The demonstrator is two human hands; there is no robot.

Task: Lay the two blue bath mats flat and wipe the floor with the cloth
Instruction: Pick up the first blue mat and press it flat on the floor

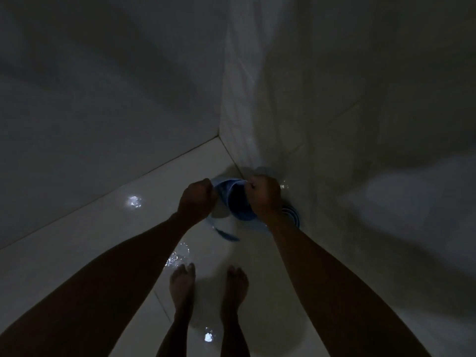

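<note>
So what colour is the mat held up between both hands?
Blue, the mat in the head view; too dim to make out any pattern.

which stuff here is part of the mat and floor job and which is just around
Part of the job:
- blue bath mat, held up off the floor, curled, gripped by the left hand and the right hand
- more blue mat low by the wall, partly hidden; second mat or not, cannot tell
- wet tiled floor

Just around:
- tiled walls
- bare feet

No cloth in view.
</note>
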